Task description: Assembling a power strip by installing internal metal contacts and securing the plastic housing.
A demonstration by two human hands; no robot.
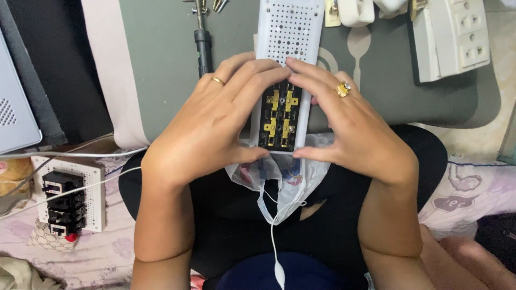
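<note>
1. A long white perforated power-strip housing (287,59) sits at centre frame, near end toward the person, far end out over the grey mat (161,59). The near end is open, showing a black insert with brass contact strips (279,115).
2. The left hand (207,129) grips the housing's left edge: fingers curl over the top onto the contacts, thumb braces beneath the near end. A gold ring shows on one finger.
3. The right hand (355,126) mirrors this on the right edge, fingertips meeting the left ones above the insert, thumb under the near corner. It wears a ring with a stone. Judgement: the two-sided clamp holds the housing steady and keeps the insert face-up for fingertip work.
4. A thin plastic bag (279,180) hangs under the housing over the lap; its contents are too crumpled to identify. A white cord (274,247) dangles below it.
5. On the mat: a dark-handled screwdriver (202,45) just left of the housing, loose screws (217,5) at the top edge, within easy reach.
6. Upper right: a white multi-socket block (457,37) and other white plastic parts (355,11).
7. Lower left, on the patterned bedding (97,252): a second perforated white plate (67,201) carrying a row of black socket modules, white cables crossing it.
</note>
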